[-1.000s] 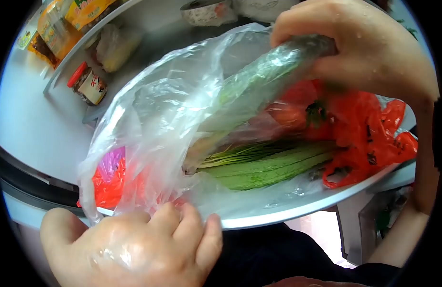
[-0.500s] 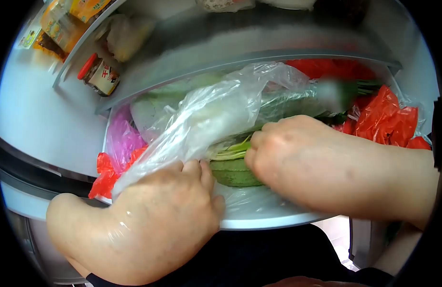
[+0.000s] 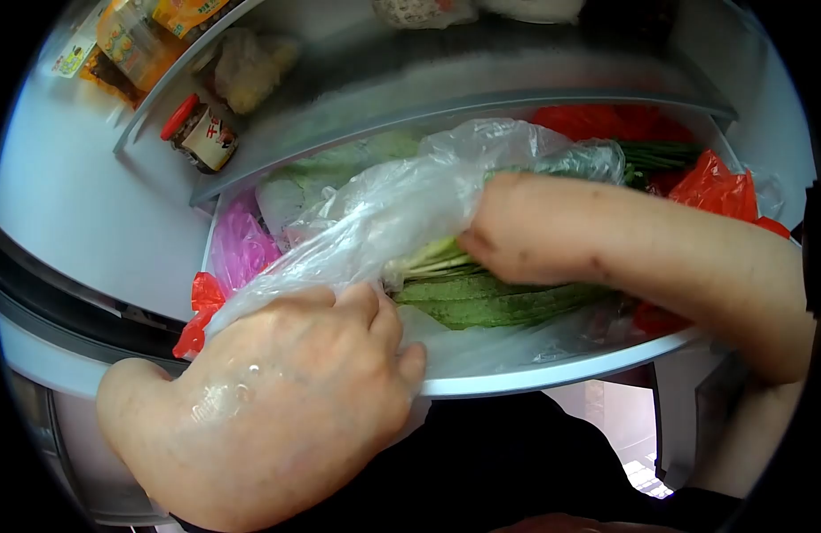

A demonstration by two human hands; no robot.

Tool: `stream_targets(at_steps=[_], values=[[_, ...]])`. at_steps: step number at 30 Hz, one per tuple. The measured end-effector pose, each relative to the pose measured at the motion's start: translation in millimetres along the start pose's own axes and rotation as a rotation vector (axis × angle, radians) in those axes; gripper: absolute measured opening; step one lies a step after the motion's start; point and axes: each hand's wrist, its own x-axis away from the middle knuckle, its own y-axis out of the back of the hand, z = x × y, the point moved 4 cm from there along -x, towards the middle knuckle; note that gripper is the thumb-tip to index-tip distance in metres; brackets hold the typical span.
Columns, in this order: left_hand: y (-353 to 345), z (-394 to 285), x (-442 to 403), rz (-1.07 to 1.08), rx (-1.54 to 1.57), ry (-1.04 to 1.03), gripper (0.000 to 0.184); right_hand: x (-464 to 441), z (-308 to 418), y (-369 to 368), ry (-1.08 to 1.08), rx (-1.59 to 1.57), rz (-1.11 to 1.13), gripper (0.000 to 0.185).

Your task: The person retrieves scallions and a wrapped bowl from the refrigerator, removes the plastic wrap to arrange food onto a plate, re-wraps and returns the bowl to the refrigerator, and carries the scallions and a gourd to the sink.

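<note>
My left hand (image 3: 277,400) is closed on the edge of a clear plastic bag (image 3: 366,218) at the drawer's front left. The bag stretches from there up over the vegetables. My right hand (image 3: 526,231) reaches in from the right, its fingers curled at the bag beside pale green stalks (image 3: 432,258); what its fingertips hold is hidden. Below it a long ridged green gourd (image 3: 490,300) lies along the drawer front. A plastic-wrapped green vegetable (image 3: 579,163) lies behind my right wrist, with dark green stems (image 3: 659,155) to its right.
The white drawer rim (image 3: 535,380) runs along the front. Red bags (image 3: 717,188) lie at the right, a purple bag (image 3: 240,242) at the left. A red-lidded jar (image 3: 200,135) stands on the door side. A grey shelf edge (image 3: 464,111) crosses above the drawer.
My right hand has put down the wrapped vegetable it held up and moved down and left to the stalks. The open bag has collapsed over the vegetables. My left hand keeps its hold.
</note>
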Motion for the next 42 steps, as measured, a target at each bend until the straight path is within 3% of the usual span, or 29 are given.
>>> stream_targets(at_steps=[1, 2, 5, 11, 16, 18, 21, 22, 25, 26, 29, 30, 31, 32, 36, 38, 41, 42], values=[[1.9, -1.4, 0.8, 0.0, -0.007, -0.009, 0.046, -0.4, -2.9, 6.3, -0.027, 0.001, 0.005, 0.027], [5.5, -3.2, 2.0, -0.001, -0.016, -0.015, 0.045, -1.7, -10.5, 11.2, 0.038, -0.075, -0.141, 0.028], [10.1, -4.6, 3.3, -0.03, -0.017, -0.049, 0.044, 10.8, -11.2, 28.8, -0.008, -0.134, -0.069, 0.036], [10.0, -5.5, 6.3, -0.06, -0.005, -0.035, 0.045, 26.4, 6.0, 40.5, -0.051, 0.182, -0.135, 0.024], [13.4, -4.5, 7.5, -0.101, -0.015, -0.03, 0.041, 54.4, 3.7, 56.9, 0.08, -0.027, -0.245, 0.019], [17.2, -8.1, 7.4, -0.103, -0.04, -0.03, 0.04, 59.0, -0.4, 50.5, 0.118, -0.161, -0.218, 0.028], [15.9, -13.0, 10.4, -0.158, -0.083, -0.031, 0.04, 59.9, 0.3, 32.1, 0.134, -0.084, -0.138, 0.039], [16.5, -14.7, 11.4, -0.169, -0.079, -0.027, 0.038, 60.9, 5.0, 29.9, -0.023, -0.062, -0.014, 0.035], [17.9, -16.3, 15.3, -0.214, -0.058, -0.02, 0.034, 61.9, -3.1, 27.3, 0.093, -0.003, -0.095, 0.027], [15.9, -12.6, 19.1, -0.237, -0.044, -0.024, 0.033, 66.1, -7.4, 34.1, 0.222, -0.074, -0.175, 0.023], [23.4, -6.5, 26.3, -0.247, -0.039, -0.033, 0.03, 94.6, -10.7, 70.7, 0.032, -0.085, -0.212, 0.013], [28.0, -2.5, 27.5, -0.24, -0.043, -0.037, 0.029, 99.8, -16.0, 75.1, 0.081, -0.306, -0.264, 0.012], [32.8, 0.9, 30.9, -0.331, 0.028, -0.136, 0.029, 105.3, -24.0, 80.4, 0.132, -0.524, -0.313, 0.012], [35.8, 7.5, 34.5, -0.418, 0.097, -0.239, 0.028, 107.4, -24.9, 90.5, 0.21, -0.543, -0.407, 0.011], [71.6, 30.6, 49.3, -0.647, -0.026, -0.575, 0.044, 140.6, -8.7, 129.7, 0.154, -0.343, -0.688, 0.011], [78.1, 37.2, 68.0, -0.698, -0.053, -0.223, 0.061, 153.0, 0.4, 137.4, 0.143, -0.267, -0.782, 0.012], [58.9, 59.6, 68.0, -0.573, 0.047, 0.283, 0.082, 168.0, 6.4, 141.3, 0.122, -0.177, -0.91, 0.015], [51.4, 63.1, 52.6, -0.512, 0.011, 0.294, 0.082, 171.2, 7.8, 143.2, 0.115, -0.156, -0.946, 0.015]])
